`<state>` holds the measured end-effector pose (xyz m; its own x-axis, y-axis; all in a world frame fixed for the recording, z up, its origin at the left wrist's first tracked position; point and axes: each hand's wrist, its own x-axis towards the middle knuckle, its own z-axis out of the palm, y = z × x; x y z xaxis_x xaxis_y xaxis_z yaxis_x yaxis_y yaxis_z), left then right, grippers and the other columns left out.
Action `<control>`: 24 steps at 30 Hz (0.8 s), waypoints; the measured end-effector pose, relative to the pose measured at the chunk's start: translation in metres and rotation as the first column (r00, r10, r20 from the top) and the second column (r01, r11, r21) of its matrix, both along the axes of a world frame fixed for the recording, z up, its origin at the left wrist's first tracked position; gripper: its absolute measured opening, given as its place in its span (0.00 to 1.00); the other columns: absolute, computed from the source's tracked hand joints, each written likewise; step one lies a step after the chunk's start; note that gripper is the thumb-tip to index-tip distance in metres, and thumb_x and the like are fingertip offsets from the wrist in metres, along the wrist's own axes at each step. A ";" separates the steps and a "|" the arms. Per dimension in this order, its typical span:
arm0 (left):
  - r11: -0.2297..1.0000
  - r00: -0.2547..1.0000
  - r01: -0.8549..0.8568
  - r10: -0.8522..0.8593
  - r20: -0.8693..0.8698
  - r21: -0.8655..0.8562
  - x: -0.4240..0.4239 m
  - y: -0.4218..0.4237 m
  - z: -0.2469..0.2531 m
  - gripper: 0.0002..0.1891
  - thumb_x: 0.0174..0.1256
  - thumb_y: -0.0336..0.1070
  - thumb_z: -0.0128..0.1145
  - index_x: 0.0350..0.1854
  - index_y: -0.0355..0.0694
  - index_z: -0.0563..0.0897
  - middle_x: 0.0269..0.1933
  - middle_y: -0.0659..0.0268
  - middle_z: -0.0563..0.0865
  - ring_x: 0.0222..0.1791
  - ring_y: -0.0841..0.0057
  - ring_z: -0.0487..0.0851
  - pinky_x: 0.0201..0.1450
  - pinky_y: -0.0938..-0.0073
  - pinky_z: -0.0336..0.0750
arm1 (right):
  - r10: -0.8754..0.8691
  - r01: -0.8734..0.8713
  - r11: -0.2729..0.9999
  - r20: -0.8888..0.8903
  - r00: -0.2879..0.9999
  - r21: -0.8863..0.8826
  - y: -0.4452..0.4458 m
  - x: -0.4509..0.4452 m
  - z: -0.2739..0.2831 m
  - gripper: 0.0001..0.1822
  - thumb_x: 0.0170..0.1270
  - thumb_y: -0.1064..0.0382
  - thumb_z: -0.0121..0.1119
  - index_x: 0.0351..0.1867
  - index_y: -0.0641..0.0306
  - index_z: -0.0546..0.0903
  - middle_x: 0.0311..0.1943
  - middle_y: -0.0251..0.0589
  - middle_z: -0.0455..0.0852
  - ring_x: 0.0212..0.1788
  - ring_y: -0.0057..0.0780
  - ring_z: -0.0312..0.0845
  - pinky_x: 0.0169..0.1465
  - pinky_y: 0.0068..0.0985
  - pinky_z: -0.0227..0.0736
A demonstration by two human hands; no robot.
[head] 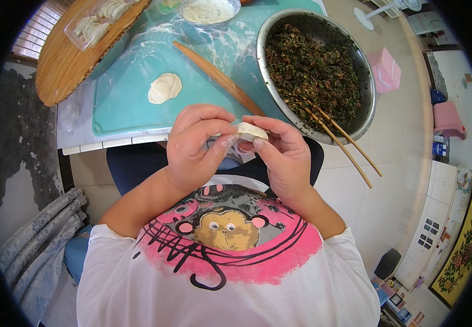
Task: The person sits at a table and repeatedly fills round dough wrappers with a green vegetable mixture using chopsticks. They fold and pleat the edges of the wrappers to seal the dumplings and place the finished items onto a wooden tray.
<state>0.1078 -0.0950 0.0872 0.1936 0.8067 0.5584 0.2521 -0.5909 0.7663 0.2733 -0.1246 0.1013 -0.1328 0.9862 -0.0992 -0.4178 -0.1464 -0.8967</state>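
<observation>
Between the fingertips of my left hand [203, 147] and my right hand [283, 151] is a folded dumpling [251, 131] of pale dough, held just beyond the table's near edge. Both hands pinch it, and its filling cannot be seen. Beyond my left hand, a small stack of round dough wrappers [165, 88] lies on the floured teal mat [129, 110]. A wooden rolling pin [219, 77] lies slantwise on the mat, its near end by my right hand. To the right stands a large steel bowl [262, 61] of chopped green and brown filling [313, 69], with wooden chopsticks [342, 143] resting over its near rim.
At the upper left, a round slatted tray [62, 69] carries a clear plastic container [76, 39] with several dumplings [93, 30]. A bowl of flour [209, 11] stands at the mat's far side. A pink bin [384, 71] is beyond the steel bowl.
</observation>
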 end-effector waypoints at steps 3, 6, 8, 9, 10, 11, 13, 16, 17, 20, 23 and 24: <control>0.999 0.998 0.022 -0.021 -0.051 0.033 -0.001 0.003 0.005 0.10 0.45 0.24 0.62 0.32 0.38 0.80 0.38 0.60 0.80 0.36 0.67 0.77 0.38 0.72 0.71 | 0.013 -0.012 1.000 0.014 1.000 -0.010 0.000 0.000 0.000 0.15 0.61 0.77 0.51 0.50 0.71 0.72 0.51 0.47 0.76 0.50 0.28 0.75 0.51 0.25 0.76; 0.999 0.999 0.036 -0.035 0.039 -0.017 0.001 0.003 0.002 0.10 0.47 0.25 0.62 0.33 0.37 0.79 0.37 0.60 0.80 0.35 0.66 0.77 0.36 0.73 0.72 | -0.016 0.016 1.000 0.013 1.000 -0.021 0.000 0.000 0.003 0.14 0.61 0.77 0.50 0.50 0.71 0.72 0.51 0.47 0.76 0.49 0.28 0.76 0.51 0.25 0.76; 0.987 0.973 0.050 -0.014 0.228 -0.156 0.005 -0.002 0.001 0.10 0.48 0.25 0.61 0.34 0.37 0.78 0.37 0.60 0.80 0.33 0.65 0.77 0.34 0.73 0.72 | -0.047 0.047 0.998 0.005 0.999 -0.035 0.001 -0.001 0.005 0.13 0.62 0.76 0.50 0.49 0.71 0.72 0.49 0.46 0.77 0.47 0.27 0.77 0.50 0.25 0.76; 0.987 0.983 0.053 -0.024 0.184 -0.153 0.004 -0.002 0.000 0.10 0.48 0.25 0.61 0.34 0.37 0.77 0.36 0.60 0.80 0.32 0.64 0.78 0.33 0.72 0.72 | -0.046 0.047 0.998 0.015 0.999 -0.040 0.002 0.000 0.006 0.13 0.62 0.75 0.51 0.49 0.71 0.73 0.49 0.46 0.78 0.46 0.27 0.77 0.50 0.24 0.76; 0.987 0.990 0.055 -0.034 0.138 -0.151 0.001 -0.001 0.000 0.10 0.48 0.25 0.61 0.34 0.37 0.77 0.35 0.60 0.80 0.31 0.64 0.78 0.32 0.71 0.72 | -0.045 0.046 0.998 0.025 0.999 -0.044 0.003 0.000 0.007 0.13 0.62 0.75 0.51 0.49 0.71 0.73 0.48 0.46 0.78 0.46 0.27 0.78 0.50 0.24 0.76; 0.987 0.995 0.058 -0.044 0.093 -0.149 0.000 0.000 0.000 0.10 0.49 0.26 0.61 0.34 0.37 0.76 0.34 0.60 0.80 0.30 0.63 0.78 0.31 0.71 0.72 | -0.044 0.046 0.998 0.035 0.998 -0.049 0.003 0.000 0.007 0.13 0.62 0.75 0.51 0.49 0.71 0.73 0.48 0.46 0.79 0.45 0.27 0.78 0.49 0.24 0.76; 0.999 0.999 0.030 -0.031 -0.030 -0.028 0.000 0.002 -0.003 0.10 0.49 0.26 0.61 0.33 0.37 0.75 0.31 0.60 0.80 0.28 0.62 0.78 0.31 0.70 0.72 | -0.049 0.050 0.998 0.043 0.998 -0.032 0.003 -0.001 0.007 0.13 0.62 0.74 0.52 0.48 0.71 0.73 0.47 0.45 0.79 0.45 0.27 0.78 0.49 0.24 0.76; 0.998 0.994 0.015 -0.009 -0.106 0.056 0.000 0.004 -0.005 0.09 0.49 0.25 0.60 0.32 0.37 0.74 0.28 0.60 0.79 0.27 0.61 0.77 0.30 0.68 0.72 | -0.041 0.043 0.999 0.062 0.997 -0.032 0.003 -0.001 0.005 0.13 0.62 0.74 0.52 0.48 0.70 0.73 0.46 0.45 0.80 0.45 0.26 0.78 0.48 0.23 0.77; 0.998 0.994 0.012 -0.004 -0.113 0.067 0.000 0.004 -0.005 0.08 0.50 0.25 0.60 0.31 0.38 0.74 0.27 0.60 0.79 0.27 0.60 0.77 0.30 0.67 0.72 | -0.036 0.039 0.999 0.070 0.997 -0.035 0.003 -0.001 0.005 0.13 0.62 0.74 0.52 0.49 0.70 0.73 0.47 0.45 0.80 0.45 0.26 0.78 0.48 0.23 0.77; 0.996 0.994 0.035 -0.025 -0.110 0.082 -0.002 0.003 -0.005 0.10 0.50 0.27 0.62 0.35 0.37 0.76 0.28 0.61 0.79 0.28 0.63 0.78 0.32 0.68 0.73 | -0.014 0.019 0.999 0.117 0.993 -0.043 0.003 0.000 0.008 0.12 0.62 0.74 0.52 0.48 0.70 0.73 0.47 0.45 0.79 0.45 0.25 0.78 0.47 0.22 0.76; 0.963 0.975 0.125 -0.074 0.209 -0.239 0.007 0.000 -0.001 0.16 0.50 0.28 0.63 0.43 0.36 0.77 0.34 0.60 0.81 0.32 0.67 0.80 0.37 0.71 0.76 | -0.064 0.052 0.996 0.175 0.983 0.072 0.003 0.000 0.008 0.12 0.60 0.76 0.53 0.46 0.69 0.73 0.49 0.45 0.78 0.46 0.27 0.77 0.47 0.22 0.76; 0.936 0.963 0.167 -0.088 0.255 -0.309 0.009 0.000 0.000 0.18 0.50 0.28 0.64 0.46 0.36 0.77 0.37 0.60 0.82 0.34 0.68 0.81 0.39 0.71 0.76 | -0.071 0.045 0.987 0.168 0.983 0.153 0.003 0.000 0.004 0.13 0.59 0.77 0.54 0.45 0.69 0.73 0.50 0.45 0.77 0.47 0.27 0.77 0.47 0.22 0.76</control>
